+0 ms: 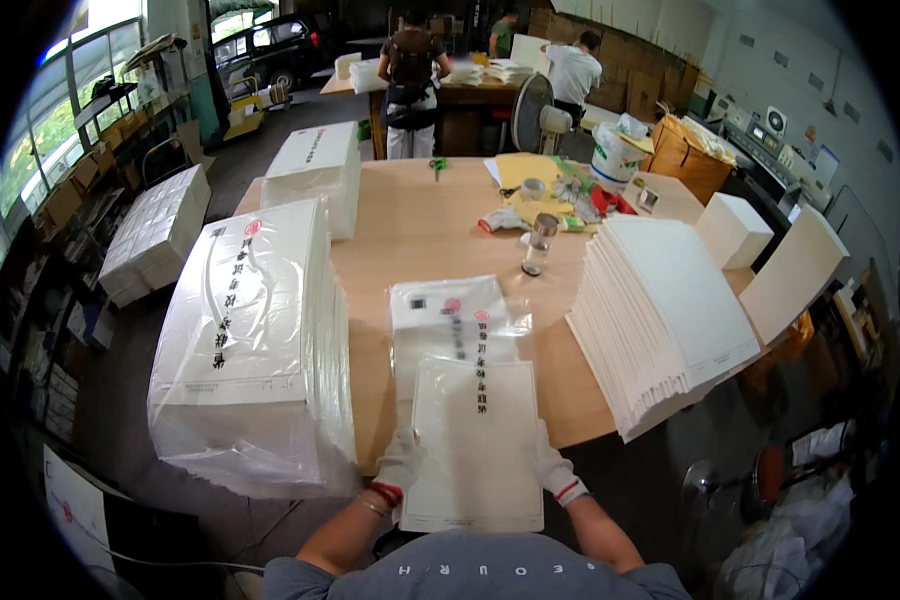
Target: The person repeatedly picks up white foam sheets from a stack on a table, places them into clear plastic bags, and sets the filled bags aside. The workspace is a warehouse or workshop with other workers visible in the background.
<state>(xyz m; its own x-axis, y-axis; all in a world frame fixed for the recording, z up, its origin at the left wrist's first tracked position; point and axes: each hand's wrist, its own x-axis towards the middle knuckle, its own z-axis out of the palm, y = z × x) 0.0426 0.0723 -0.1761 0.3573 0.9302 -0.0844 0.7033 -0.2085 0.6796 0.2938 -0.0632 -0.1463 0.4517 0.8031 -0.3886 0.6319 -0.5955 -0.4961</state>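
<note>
My left hand (400,462), in a white glove with a red cuff, is closed on the left edge of a thin stack of white paper (475,470). On the opposite edge, my right hand (558,468), gloved the same way, grips it too. The paper lies close to my body at the table's near edge. Its far end meets a clear plastic bag (515,325); black print and a red emblem run across both, and I cannot tell how far the paper is inside. Beneath and beyond lies another printed, plastic-covered pack (425,320).
Tall plastic-wrapped piles (255,290) (315,160) stand left on the wooden table (410,215). A leaning white paper stack (660,310) stands right. Farther back are a glass jar (540,245), green scissors (437,168), gloves, tape and a bucket (615,155). Other people work beyond.
</note>
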